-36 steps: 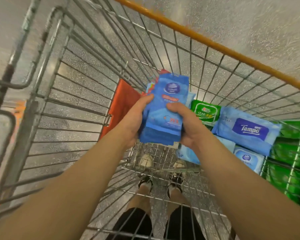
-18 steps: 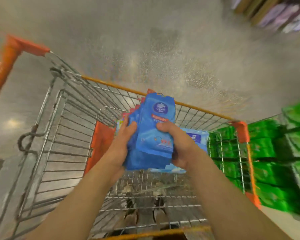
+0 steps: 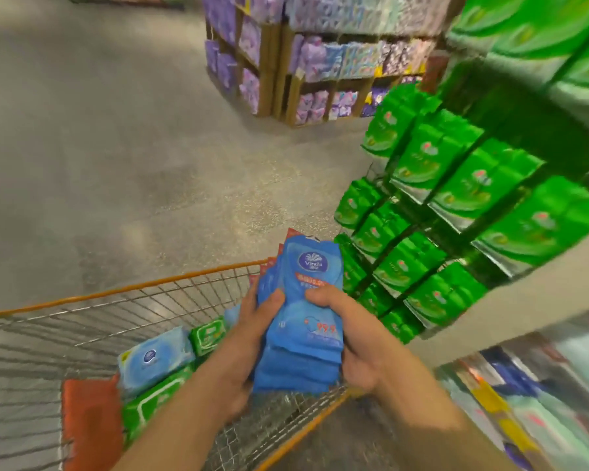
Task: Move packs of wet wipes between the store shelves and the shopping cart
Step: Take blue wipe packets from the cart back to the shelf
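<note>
Both hands clasp a stack of glossy blue wipe packs (image 3: 303, 321), left hand (image 3: 249, 341) and right hand (image 3: 354, 338) on its sides; below and left, wire shopping cart (image 3: 150, 300) holding pale blue pack (image 3: 153, 360), green packs (image 3: 150, 399); right of hands, shelves (image 3: 510, 287) of shiny green packs.

Speckled grey floor (image 3: 116, 147), stocked cardboard displays (image 3: 279, 62)

I see open floor (image 3: 116, 158) ahead and left, free passage. Right side blocked: shelf (image 3: 510, 300) stacked with green packs (image 3: 463, 185), close beside both hands' load. Cart rim (image 3: 130, 287) and wire walls fence lower left; basket part-filled with packs (image 3: 153, 360). Purple display (image 3: 303, 59) far ahead.
</note>
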`<action>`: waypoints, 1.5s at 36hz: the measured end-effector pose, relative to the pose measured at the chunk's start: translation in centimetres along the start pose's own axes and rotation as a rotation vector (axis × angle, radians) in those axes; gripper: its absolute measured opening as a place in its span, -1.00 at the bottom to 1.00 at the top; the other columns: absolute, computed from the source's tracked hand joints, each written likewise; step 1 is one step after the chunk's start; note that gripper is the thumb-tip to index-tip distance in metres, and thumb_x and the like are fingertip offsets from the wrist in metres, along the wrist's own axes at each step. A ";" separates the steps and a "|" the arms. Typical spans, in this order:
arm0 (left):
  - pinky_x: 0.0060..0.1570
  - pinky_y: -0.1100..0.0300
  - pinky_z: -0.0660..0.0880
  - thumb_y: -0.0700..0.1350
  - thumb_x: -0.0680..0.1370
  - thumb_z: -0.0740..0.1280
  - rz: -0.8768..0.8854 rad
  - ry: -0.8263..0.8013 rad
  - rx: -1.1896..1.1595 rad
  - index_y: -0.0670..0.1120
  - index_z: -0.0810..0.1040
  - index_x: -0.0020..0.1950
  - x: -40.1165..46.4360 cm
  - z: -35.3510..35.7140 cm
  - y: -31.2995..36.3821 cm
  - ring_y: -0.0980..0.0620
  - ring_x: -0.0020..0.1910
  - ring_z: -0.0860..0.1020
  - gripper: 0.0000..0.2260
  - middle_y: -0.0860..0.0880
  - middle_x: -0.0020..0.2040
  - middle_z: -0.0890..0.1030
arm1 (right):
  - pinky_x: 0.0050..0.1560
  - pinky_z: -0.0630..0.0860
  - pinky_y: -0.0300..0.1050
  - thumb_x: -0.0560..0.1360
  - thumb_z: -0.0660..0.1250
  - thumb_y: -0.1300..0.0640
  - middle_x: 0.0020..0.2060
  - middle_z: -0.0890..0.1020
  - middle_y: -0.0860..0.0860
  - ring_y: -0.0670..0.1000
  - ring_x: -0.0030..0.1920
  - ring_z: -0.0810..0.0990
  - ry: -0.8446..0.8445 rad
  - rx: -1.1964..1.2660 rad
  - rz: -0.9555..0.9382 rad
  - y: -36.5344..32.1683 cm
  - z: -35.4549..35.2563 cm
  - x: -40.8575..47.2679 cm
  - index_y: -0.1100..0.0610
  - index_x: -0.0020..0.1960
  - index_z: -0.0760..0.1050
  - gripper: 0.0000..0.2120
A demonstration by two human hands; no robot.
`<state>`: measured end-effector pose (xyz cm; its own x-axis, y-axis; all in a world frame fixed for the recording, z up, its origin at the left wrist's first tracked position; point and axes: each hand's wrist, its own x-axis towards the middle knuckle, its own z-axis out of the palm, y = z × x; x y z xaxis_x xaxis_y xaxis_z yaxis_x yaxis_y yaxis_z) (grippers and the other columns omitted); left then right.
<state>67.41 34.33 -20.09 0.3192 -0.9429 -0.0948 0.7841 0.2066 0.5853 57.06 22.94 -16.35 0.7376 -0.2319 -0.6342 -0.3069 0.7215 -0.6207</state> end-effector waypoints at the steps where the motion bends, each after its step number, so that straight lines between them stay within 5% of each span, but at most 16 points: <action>1: -0.30 0.52 0.47 -0.22 0.66 0.24 -0.043 0.000 0.030 -0.30 0.25 0.50 0.3 1.0 -0.5 0.45 -0.38 0.57 -0.57 -0.37 0.42 0.42 | 0.48 0.35 0.25 0.20 0.57 0.02 0.24 0.65 0.21 0.26 0.32 0.57 0.018 0.017 -0.028 -0.3 -0.8 -1.1 0.13 0.29 0.64 -0.34; 4: 0.29 -0.07 0.50 0.19 0.49 0.47 -0.269 0.182 0.253 0.08 0.28 0.56 1.3 4.7 -2.8 -0.08 0.25 0.61 -0.29 -0.18 0.44 0.47 | 0.48 0.36 0.24 0.10 0.63 0.03 0.24 0.65 0.22 0.26 0.30 0.56 0.071 0.076 -0.124 -1.1 -2.7 -5.0 0.16 0.31 0.62 -0.22; 6: 0.25 -0.20 0.49 0.31 0.31 0.55 -0.376 0.101 0.238 0.12 0.38 0.51 1.5 7.3 -4.5 -0.23 0.27 0.58 -0.17 -0.15 0.36 0.56 | 0.42 0.44 0.20 0.18 0.59 0.04 0.20 0.67 0.22 0.23 0.20 0.60 0.116 0.084 -0.205 -1.4 -4.1 -7.7 0.18 0.28 0.64 -0.33; 9: -0.16 0.01 0.65 0.32 0.37 0.34 -0.460 0.014 0.218 -0.03 0.71 0.17 1.0 13.5 -6.6 -0.18 -0.09 0.71 -0.44 -0.21 0.10 0.70 | 0.08 0.64 0.04 0.22 0.53 0.01 0.08 0.72 0.21 0.19 0.00 0.69 0.229 0.081 -0.335 -1.7 -7.0 -12.1 0.17 0.20 0.68 -0.43; 13: -0.42 0.07 0.63 0.25 0.42 0.19 -0.505 -0.029 0.162 -0.12 0.77 -0.10 0.4 19.3 -10.1 -0.16 -0.30 0.70 -0.46 -0.23 -0.09 0.72 | 0.08 0.65 0.14 0.34 0.55 0.08 0.12 0.69 0.28 0.28 0.13 0.66 0.356 0.095 -0.459 -1.6 -10.3 -17.3 0.22 0.25 0.64 -0.49; 22: -0.15 0.00 0.66 0.32 0.40 0.18 -0.615 -0.238 0.329 -0.04 0.77 -0.01 -1.2 30.1 -21.0 -0.14 -0.08 0.72 -0.44 -0.19 0.08 0.71 | -0.03 0.69 0.06 0.42 0.53 0.14 -0.03 0.75 0.19 0.19 -0.04 0.75 0.646 0.114 -0.627 1.1 -20.4 -31.3 0.25 0.18 0.65 -0.64; 26: -0.13 -0.01 0.66 0.31 0.45 0.22 -0.599 -0.252 0.415 -0.03 0.57 0.36 -1.5 32.9 -24.1 -0.18 0.12 0.66 -0.38 -0.18 0.22 0.65 | -0.15 0.67 -0.01 0.16 0.63 -0.09 -0.02 0.76 0.13 0.14 -0.06 0.76 0.752 0.128 -0.648 2.3 -22.7 -35.8 0.19 0.28 0.53 -0.23; 30: 0.09 -0.18 0.60 0.38 0.26 0.46 -0.541 -0.282 0.477 -0.08 0.46 0.45 -1.0 35.5 -26.5 -0.28 0.24 0.58 -0.12 -0.24 0.29 0.60 | -0.40 0.57 -0.19 0.43 0.55 0.07 -0.05 0.76 0.15 0.08 -0.19 0.75 0.768 0.172 -0.689 2.4 -24.2 -39.6 0.23 0.27 0.55 -0.52; 33: 0.00 -0.15 0.63 0.34 0.46 0.33 -0.621 -0.332 0.423 -0.01 0.46 0.45 -0.6 37.2 -27.9 -0.26 0.21 0.61 -0.34 -0.20 0.28 0.62 | -0.36 0.60 -0.15 0.46 0.52 0.10 -0.07 0.75 0.17 0.10 -0.21 0.75 0.772 0.197 -0.746 2.0 -25.3 -41.5 0.27 0.22 0.59 -0.60; 36: 0.07 -0.18 0.62 0.35 0.29 0.53 -0.594 -0.344 0.430 0.00 0.41 0.49 1.1 38.5 -29.3 -0.26 0.26 0.58 -0.14 -0.19 0.32 0.58 | -0.38 0.58 -0.18 0.51 0.47 0.14 -0.16 0.76 0.15 0.07 -0.29 0.73 0.792 0.227 -0.797 1.4 -26.5 -43.1 0.26 0.09 0.63 -0.76; 40: 0.01 -0.14 0.62 0.29 0.44 0.44 -0.669 -0.430 0.433 0.06 0.44 0.46 2.8 40.0 -31.1 -0.22 0.23 0.61 -0.36 -0.13 0.30 0.61 | -0.31 0.65 -0.12 0.58 0.36 0.21 -0.11 0.75 0.20 0.09 -0.25 0.73 0.768 0.265 -0.888 0.5 -27.9 -44.6 0.28 0.04 0.67 -0.83; 44: 0.31 -0.10 0.49 0.45 0.24 0.49 -0.573 -0.536 0.578 0.03 0.37 0.50 6.6 42.1 -32.5 -0.05 0.28 0.59 -0.06 -0.08 0.33 0.60 | -0.14 0.66 0.01 0.55 0.41 0.16 -0.07 0.74 0.24 0.19 -0.13 0.73 0.903 0.245 -0.907 -1.0 -29.9 -45.2 0.30 0.07 0.66 -0.79; 47: -0.29 0.32 0.60 0.51 -0.31 0.50 -0.494 -0.578 0.585 -0.11 0.37 0.47 10.1 43.7 -33.2 0.24 -0.25 0.69 0.43 0.03 -0.19 0.75 | 0.10 0.63 0.19 0.55 0.42 0.14 -0.03 0.74 0.24 0.28 0.03 0.72 0.936 0.239 -0.914 -2.6 -31.3 -45.4 0.32 0.11 0.65 -0.74; 49: -0.36 0.25 0.61 0.28 -0.07 0.67 -0.483 -0.578 0.491 -0.07 0.38 0.44 11.1 45.4 -34.2 0.10 -0.23 0.72 0.15 -0.03 -0.12 0.75 | 0.13 0.62 0.18 0.55 0.42 0.13 -0.01 0.73 0.24 0.28 0.07 0.70 0.961 0.244 -0.913 -3.9 -32.3 -45.7 0.33 0.14 0.65 -0.72; 52: -0.50 0.20 0.56 -0.01 0.45 0.40 -0.529 -0.468 0.437 -0.12 0.36 0.48 12.8 46.7 -35.0 0.00 -0.35 0.70 -0.37 -0.06 -0.23 0.73 | 0.07 0.64 0.09 0.57 0.40 0.12 0.00 0.74 0.22 0.25 0.09 0.70 0.997 0.257 -0.907 -5.8 -33.7 -46.2 0.30 0.17 0.65 -0.71; 54: -0.45 0.18 0.58 -0.05 0.48 0.42 -0.557 -0.498 0.447 -0.11 0.39 0.46 13.8 47.4 -35.3 -0.03 -0.30 0.72 -0.44 -0.08 -0.16 0.74 | 0.11 0.63 0.14 0.56 0.41 0.09 -0.01 0.75 0.19 0.25 0.10 0.70 1.029 0.281 -0.896 -6.8 -34.7 -46.6 0.27 0.19 0.64 -0.70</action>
<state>18.96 1.62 -3.87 -0.4002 -0.9025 -0.1592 0.4413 -0.3420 0.8296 3.91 6.21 1.45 -0.1896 -0.9611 -0.2011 0.2499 0.1508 -0.9565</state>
